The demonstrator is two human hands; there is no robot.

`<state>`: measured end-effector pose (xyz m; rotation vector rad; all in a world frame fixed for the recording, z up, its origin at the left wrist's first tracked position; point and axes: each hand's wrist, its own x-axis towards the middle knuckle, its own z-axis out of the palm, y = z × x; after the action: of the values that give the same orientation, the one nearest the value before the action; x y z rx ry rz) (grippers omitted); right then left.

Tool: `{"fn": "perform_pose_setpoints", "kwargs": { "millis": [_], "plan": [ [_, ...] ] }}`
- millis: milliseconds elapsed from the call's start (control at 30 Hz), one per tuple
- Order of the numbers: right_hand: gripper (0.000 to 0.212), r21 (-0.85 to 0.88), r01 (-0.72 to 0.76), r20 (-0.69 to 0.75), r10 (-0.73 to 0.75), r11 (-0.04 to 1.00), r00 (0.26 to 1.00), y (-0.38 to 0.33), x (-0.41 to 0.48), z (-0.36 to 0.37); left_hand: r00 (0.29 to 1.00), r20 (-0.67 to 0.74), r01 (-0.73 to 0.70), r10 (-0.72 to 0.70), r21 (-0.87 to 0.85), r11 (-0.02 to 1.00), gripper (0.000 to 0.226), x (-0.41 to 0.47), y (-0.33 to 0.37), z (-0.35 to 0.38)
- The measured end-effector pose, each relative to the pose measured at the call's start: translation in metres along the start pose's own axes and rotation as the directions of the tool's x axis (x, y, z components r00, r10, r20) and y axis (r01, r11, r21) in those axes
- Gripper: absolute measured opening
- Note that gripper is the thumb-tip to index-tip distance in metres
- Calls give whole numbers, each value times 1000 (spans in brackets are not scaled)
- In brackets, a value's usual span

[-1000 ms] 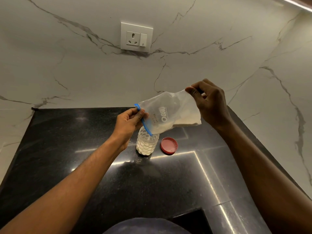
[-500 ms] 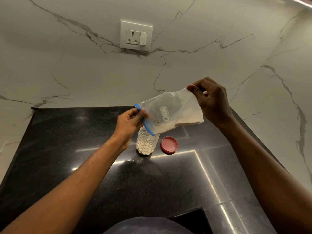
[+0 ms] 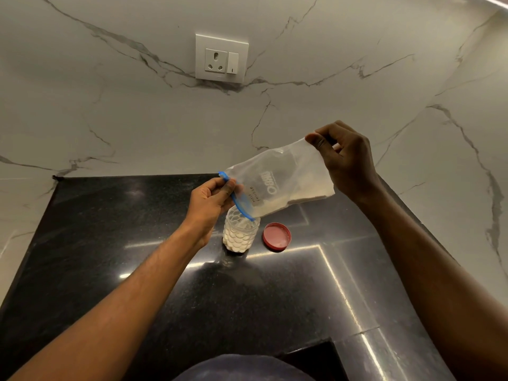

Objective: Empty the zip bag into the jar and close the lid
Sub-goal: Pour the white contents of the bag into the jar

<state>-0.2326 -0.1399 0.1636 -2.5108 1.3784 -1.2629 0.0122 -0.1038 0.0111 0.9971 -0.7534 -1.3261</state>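
A clear zip bag point(image 3: 277, 182) with a blue zip strip holds white powder and is tilted, its mouth down over the jar. My left hand point(image 3: 211, 202) pinches the blue zip edge at the bag's mouth. My right hand point(image 3: 343, 158) grips the bag's raised bottom corner. The clear dimpled jar point(image 3: 240, 235) stands upright and lidless on the black counter, partly filled with white powder. Its red lid point(image 3: 277, 236) lies flat on the counter just right of the jar.
The black stone counter point(image 3: 110, 243) meets white marble walls at the back and right. A white socket and switch plate point(image 3: 221, 58) sits on the back wall. A dark rounded object point(image 3: 242, 368) shows at the bottom edge.
My right hand has lifted the bag's bottom end a little higher, so the bag tilts more steeply toward the jar. My left hand and the jar stay in place.
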Motion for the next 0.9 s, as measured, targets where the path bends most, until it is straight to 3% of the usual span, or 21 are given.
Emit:
{"fn": "perform_pose_setpoints", "kwargs": {
  "millis": [233, 900],
  "plan": [
    [21, 1, 42, 58, -42, 999, 997, -2, 4, 0, 1000, -14, -4, 4, 2, 1000, 15, 0, -1, 1],
    [23, -2, 28, 33, -28, 1000, 999, -2, 1, -2, 1000, -23, -2, 2, 6, 1000, 20, -1, -2, 1]
  ]
}}
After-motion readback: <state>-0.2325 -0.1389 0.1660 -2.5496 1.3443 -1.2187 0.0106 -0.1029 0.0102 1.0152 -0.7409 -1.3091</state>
